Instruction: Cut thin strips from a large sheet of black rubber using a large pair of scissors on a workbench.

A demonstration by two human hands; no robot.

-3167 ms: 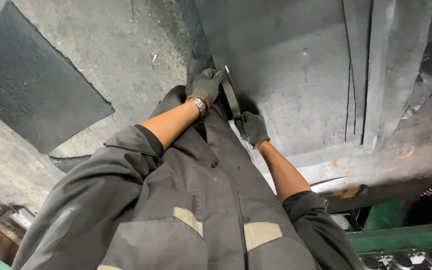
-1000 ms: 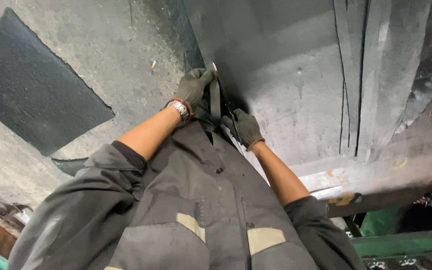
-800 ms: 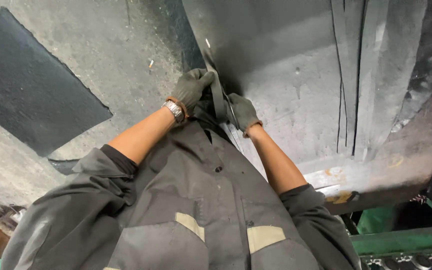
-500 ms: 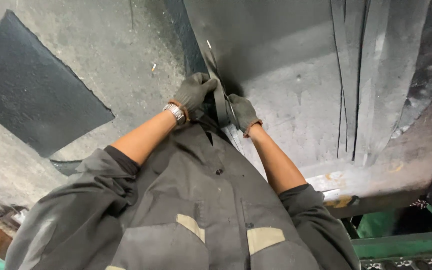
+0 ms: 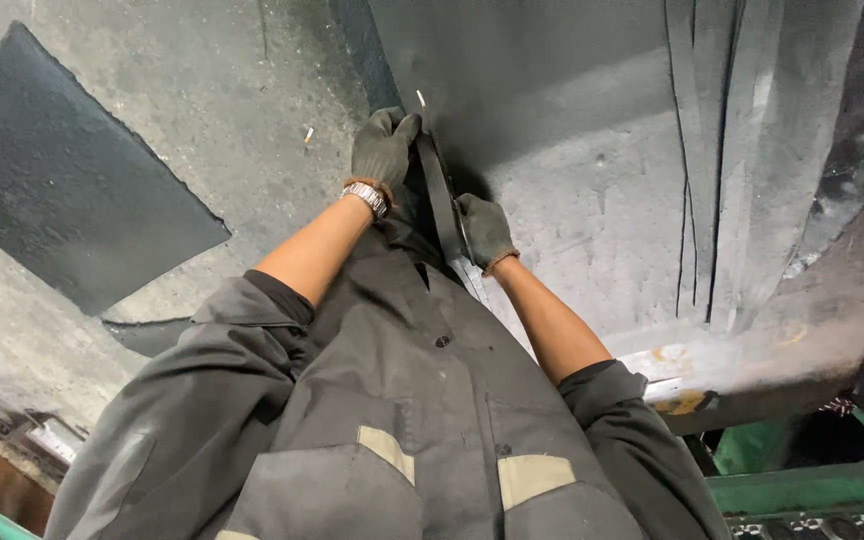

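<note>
Mid-step: pulling a dark rubber strip (image 5: 442, 200) along the near edge of the grey sheet (image 5: 552, 120). Left hand (image 5: 384, 148) clenched on strip's top, right hand (image 5: 485, 230) grasping lower down. Next probably needs steady, even pull, regrip.

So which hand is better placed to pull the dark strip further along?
Probably the left hand: it grips the dark strip at its far upper end. The right hand holds it lower, close to the body.
</note>
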